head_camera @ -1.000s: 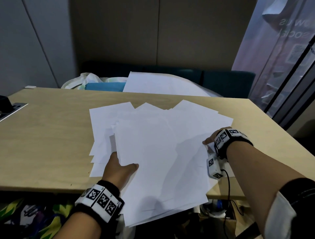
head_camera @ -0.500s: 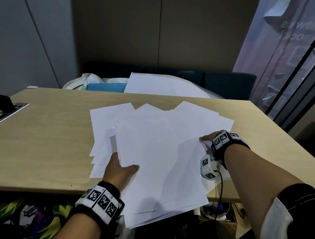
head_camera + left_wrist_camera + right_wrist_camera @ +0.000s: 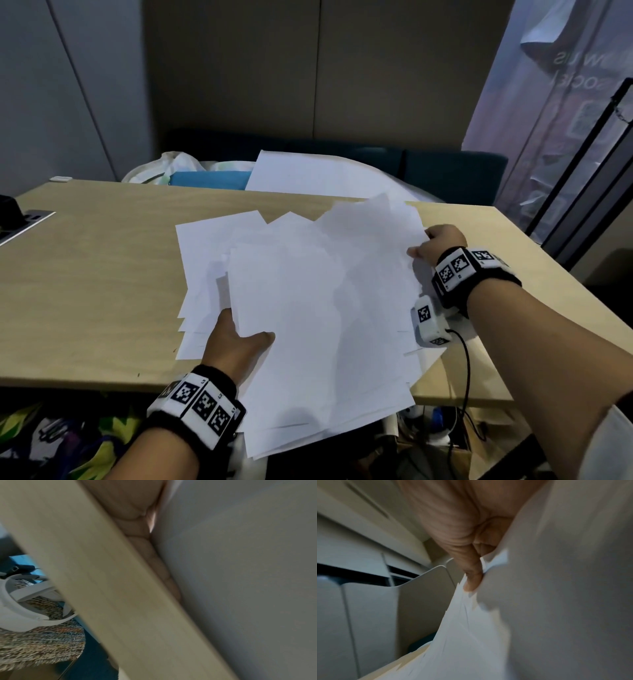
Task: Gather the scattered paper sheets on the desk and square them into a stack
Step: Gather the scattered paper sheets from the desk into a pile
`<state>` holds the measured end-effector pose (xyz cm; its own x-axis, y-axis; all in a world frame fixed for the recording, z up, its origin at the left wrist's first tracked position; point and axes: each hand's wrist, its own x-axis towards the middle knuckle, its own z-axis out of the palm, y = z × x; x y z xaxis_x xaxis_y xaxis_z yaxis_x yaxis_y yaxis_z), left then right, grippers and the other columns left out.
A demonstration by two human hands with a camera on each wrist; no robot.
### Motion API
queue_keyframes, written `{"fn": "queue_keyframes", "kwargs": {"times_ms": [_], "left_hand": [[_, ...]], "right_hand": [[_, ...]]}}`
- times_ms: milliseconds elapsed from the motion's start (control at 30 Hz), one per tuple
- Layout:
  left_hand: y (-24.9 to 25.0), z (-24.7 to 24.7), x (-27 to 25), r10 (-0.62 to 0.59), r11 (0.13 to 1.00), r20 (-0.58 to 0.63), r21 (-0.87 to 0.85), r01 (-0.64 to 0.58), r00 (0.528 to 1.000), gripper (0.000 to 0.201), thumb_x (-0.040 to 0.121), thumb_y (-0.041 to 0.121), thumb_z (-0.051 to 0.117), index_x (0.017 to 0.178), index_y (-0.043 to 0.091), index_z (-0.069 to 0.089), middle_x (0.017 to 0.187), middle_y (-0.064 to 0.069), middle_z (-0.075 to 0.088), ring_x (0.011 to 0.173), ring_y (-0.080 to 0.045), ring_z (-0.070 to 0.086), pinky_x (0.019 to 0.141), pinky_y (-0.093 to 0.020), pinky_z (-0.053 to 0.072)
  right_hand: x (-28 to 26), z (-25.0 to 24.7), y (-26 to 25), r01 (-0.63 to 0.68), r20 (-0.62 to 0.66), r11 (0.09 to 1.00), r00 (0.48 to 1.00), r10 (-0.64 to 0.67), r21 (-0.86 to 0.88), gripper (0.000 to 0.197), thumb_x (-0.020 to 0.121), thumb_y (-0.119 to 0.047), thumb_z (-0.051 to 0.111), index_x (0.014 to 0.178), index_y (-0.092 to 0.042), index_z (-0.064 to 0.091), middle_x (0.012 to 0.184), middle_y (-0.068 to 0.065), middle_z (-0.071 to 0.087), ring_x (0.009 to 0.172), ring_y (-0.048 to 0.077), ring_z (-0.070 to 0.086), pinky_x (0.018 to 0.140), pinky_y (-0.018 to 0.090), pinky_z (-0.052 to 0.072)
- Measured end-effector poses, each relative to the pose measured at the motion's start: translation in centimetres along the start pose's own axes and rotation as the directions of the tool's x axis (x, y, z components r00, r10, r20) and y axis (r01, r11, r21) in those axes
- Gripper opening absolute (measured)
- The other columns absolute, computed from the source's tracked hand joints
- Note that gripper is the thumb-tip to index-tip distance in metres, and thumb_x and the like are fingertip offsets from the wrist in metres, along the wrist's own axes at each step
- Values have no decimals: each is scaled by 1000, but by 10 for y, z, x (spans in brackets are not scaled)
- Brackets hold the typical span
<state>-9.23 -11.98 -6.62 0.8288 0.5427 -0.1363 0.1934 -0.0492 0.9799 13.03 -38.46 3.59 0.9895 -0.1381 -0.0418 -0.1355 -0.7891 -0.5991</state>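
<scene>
Loose pile of white sheets [image 3: 308, 308] lies fanned on the table [image 3: 92, 274], right of centre, near edge hanging over the table's near edge. Sheets not squared, corners stick out at far and left sides. Left hand [image 3: 236, 342] at the pile's near-left edge, thumb on top of the upper sheets, fingers hidden under them, so it grips that part of the pile; lower sheets spread out left of the hand, flat on the table. In the left wrist view the fingers [image 3: 137, 524] sit squeezed between the table edge [image 3: 102, 588] and the paper's underside [image 3: 240, 588]. Right hand [image 3: 438, 245] at the pile's far-right corner, fingers curled, pinching the sheet edges; that corner is lifted off the table and curls up. Right wrist view: a fingertip [image 3: 471, 580] pressed on a bunch of staggered sheet edges [image 3: 462, 615], paper also covers the right side of that view. Both wrists wear bands with black-white markers [image 3: 202, 404]. Beyond the far table edge: a big white sheet [image 3: 325, 178], a blue item [image 3: 209, 180], a dark sofa [image 3: 455, 171]. Silver device [image 3: 24, 222] on the table's far-left edge, partly out of view.
</scene>
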Motion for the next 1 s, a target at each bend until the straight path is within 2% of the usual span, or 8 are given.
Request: {"fn": "queue_keyframes", "kwargs": {"times_ms": [100,167,467,567,633,733,833,1000], "left_hand": [[0,0,-1,1,1000,-1,-17,-1,1000,44,76,2,74,110,16,50,97,3,64,91,-22,63,81,-31,45],[1,0,-1,2,1000,-2,-26,-2,1000,43,75,1,74,109,15,50,96,3,64,91,-23,63,80,-30,45],[-2,0,1,-18,1000,-4,-8,18,1000,49,75,4,75,116,14,51,105,-2,65,99,-27,63,85,-34,47],[-3,0,2,-27,1000,-8,3,27,1000,60,68,10,78,120,15,49,108,-4,65,100,-27,63,87,-35,48],[-2,-1,1,-22,1000,-26,-11,22,999,75,65,10,79,129,19,42,117,-4,62,103,-26,61,91,-38,48],[1,-2,-1,38,999,-5,-30,-38,999,101,74,1,75,148,36,15,135,13,42,118,-15,48,102,-34,39],[-3,-2,0,94,995,35,34,-95,995,89,78,1,71,143,43,28,136,21,38,123,-3,39,102,-26,32],[1,3,3,26,999,-8,35,-26,1000,14,93,23,59,106,24,63,117,3,62,123,-20,54,94,-24,38]], "right_hand": [[-7,-16,-18,165,-88,983,981,-172,-83,20,85,-18,65,99,-4,67,96,14,67,81,29,57,70,29,39],[-14,-26,-31,201,-154,962,961,-231,-187,17,88,-18,56,92,-6,67,90,15,65,76,31,55,67,30,40],[-34,-70,-51,283,-388,898,827,-406,-337,23,96,-20,43,106,-8,60,105,21,65,88,38,58,69,34,38],[-41,-90,-57,322,-512,901,744,-430,-291,25,98,-19,41,110,-5,58,108,26,64,99,43,59,74,41,44],[-46,-103,-63,366,-587,897,680,-438,-246,27,99,-21,40,112,-4,56,109,26,64,99,43,59,78,43,46],[-53,-120,-72,428,-674,893,621,-401,-137,29,97,-22,40,113,-5,57,112,22,64,103,38,58,80,39,42],[-51,-124,-77,467,-637,884,685,-355,10,26,92,-17,45,106,-1,62,109,18,66,103,31,60,84,32,41],[-53,-67,-57,373,-312,854,912,-266,363,25,88,-15,62,106,2,66,101,13,68,93,20,60,82,27,47]]}}
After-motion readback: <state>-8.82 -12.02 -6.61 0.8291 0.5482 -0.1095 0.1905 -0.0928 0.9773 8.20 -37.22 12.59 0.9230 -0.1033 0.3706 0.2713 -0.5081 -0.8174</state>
